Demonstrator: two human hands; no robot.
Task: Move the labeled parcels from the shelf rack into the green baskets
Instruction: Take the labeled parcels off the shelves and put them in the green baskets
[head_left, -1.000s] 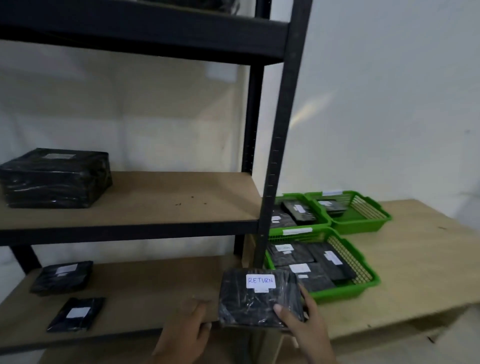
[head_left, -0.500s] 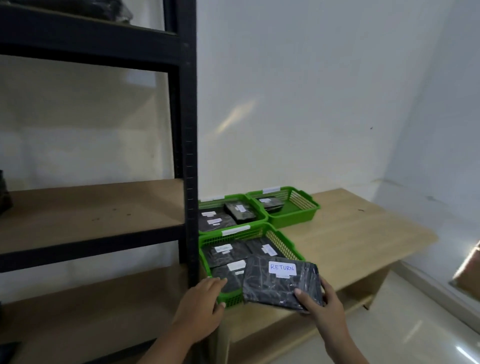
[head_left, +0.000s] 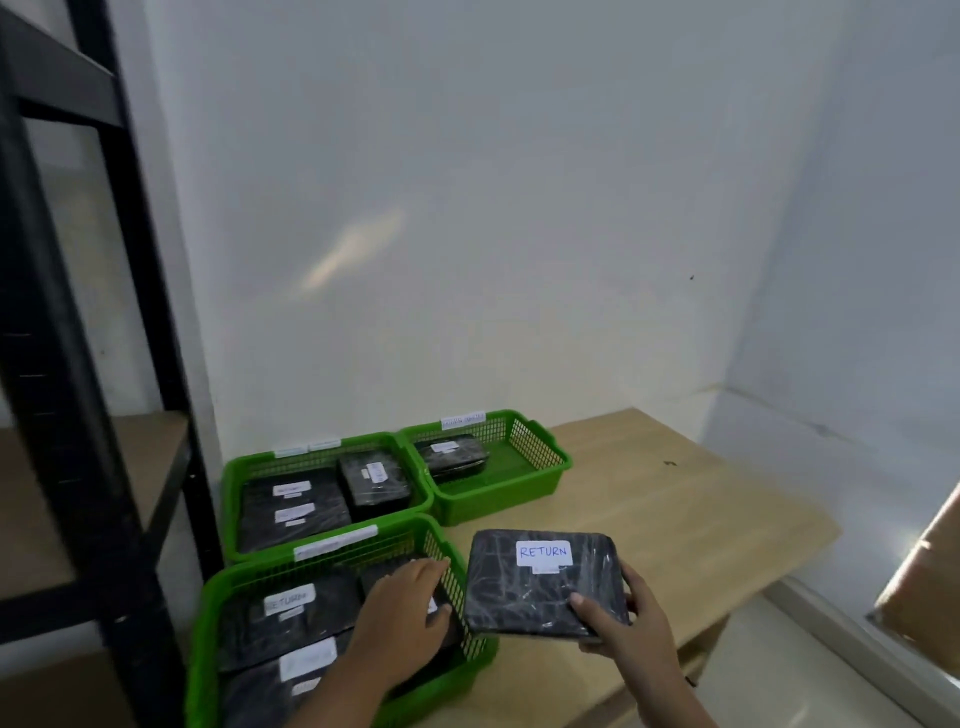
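One parcel gripped by right hand; left hand lies inside basket.

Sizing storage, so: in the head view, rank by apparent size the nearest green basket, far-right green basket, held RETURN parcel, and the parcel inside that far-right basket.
1. nearest green basket
2. far-right green basket and RETURN parcel look alike; the parcel is nearer the camera, so unranked
3. small parcel inside that basket
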